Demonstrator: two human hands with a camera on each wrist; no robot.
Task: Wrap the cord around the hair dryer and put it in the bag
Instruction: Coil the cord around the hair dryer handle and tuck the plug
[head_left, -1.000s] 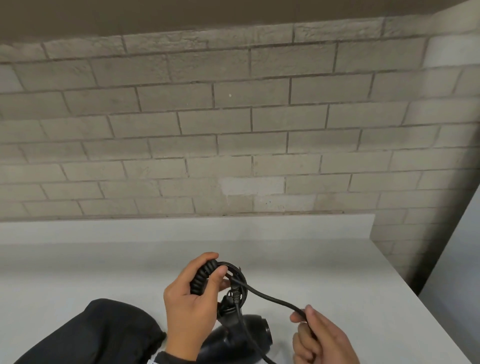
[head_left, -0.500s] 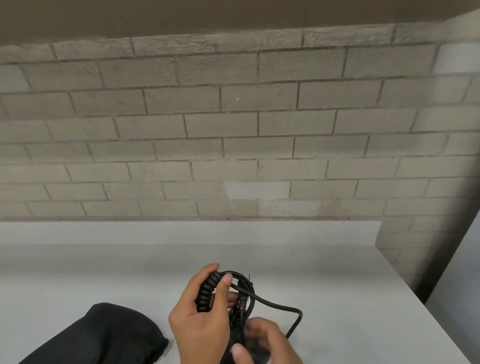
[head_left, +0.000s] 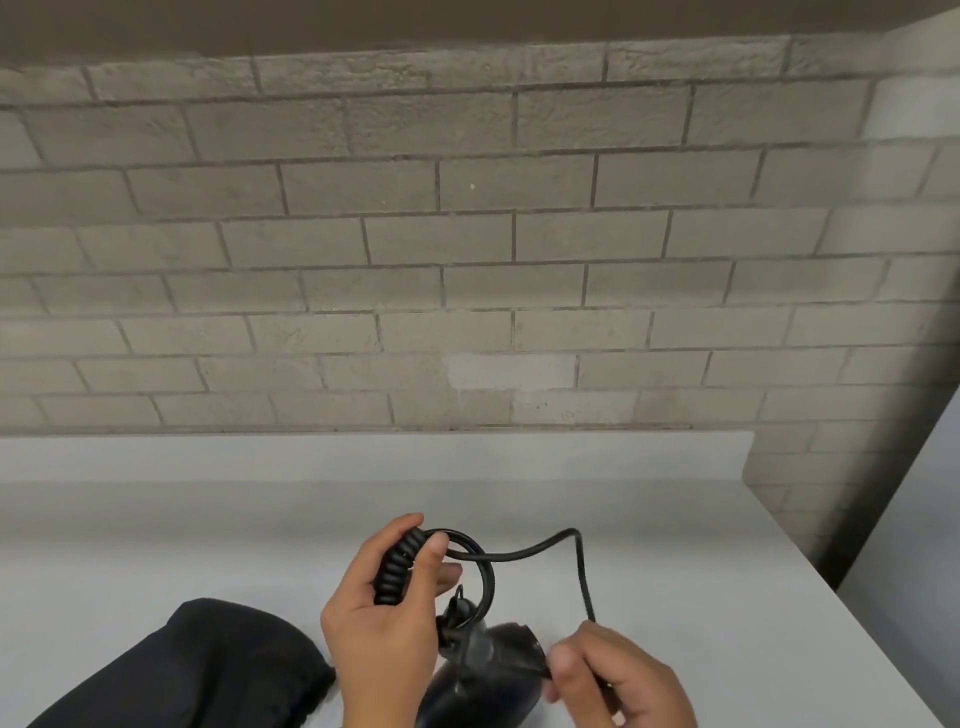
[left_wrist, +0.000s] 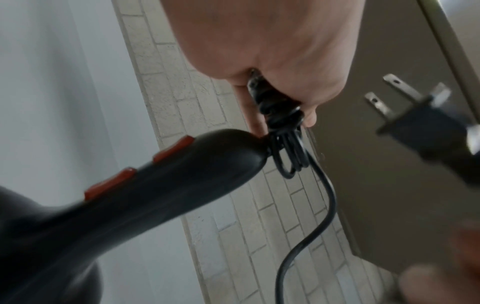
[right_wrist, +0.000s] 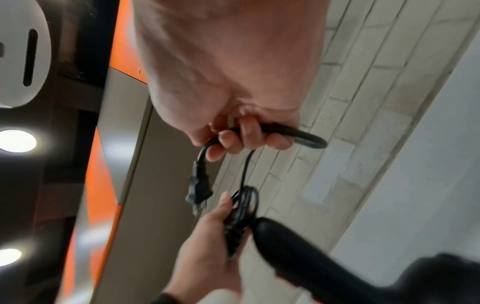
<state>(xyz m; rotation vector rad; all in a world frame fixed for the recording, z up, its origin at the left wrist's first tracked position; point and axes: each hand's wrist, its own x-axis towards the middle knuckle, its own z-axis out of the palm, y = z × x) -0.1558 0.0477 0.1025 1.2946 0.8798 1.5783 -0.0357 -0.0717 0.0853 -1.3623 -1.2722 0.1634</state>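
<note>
A black hair dryer (head_left: 483, 675) with red switches (left_wrist: 111, 183) hangs low at the table's near edge, handle up. My left hand (head_left: 384, 618) grips the coiled part of its black cord (head_left: 397, 566), gathered with a few loops (left_wrist: 288, 156) at the handle's end. The free length of cord (head_left: 545, 548) arcs right and drops to my right hand (head_left: 613, 675), which holds it in curled fingers (right_wrist: 249, 135) near the plug (right_wrist: 198, 191). The plug dangles below that hand, prongs (left_wrist: 389, 92) bare. A black bag (head_left: 182, 670) lies crumpled to the left of the dryer.
The grey table (head_left: 675, 545) runs back to a low ledge under a brick wall (head_left: 467, 260). Its right edge ends beside a narrow gap and a pale panel (head_left: 914, 545).
My right hand swung in under the dryer, then came back out to the right with the cord end. The free cord now stands in a taller arc.
</note>
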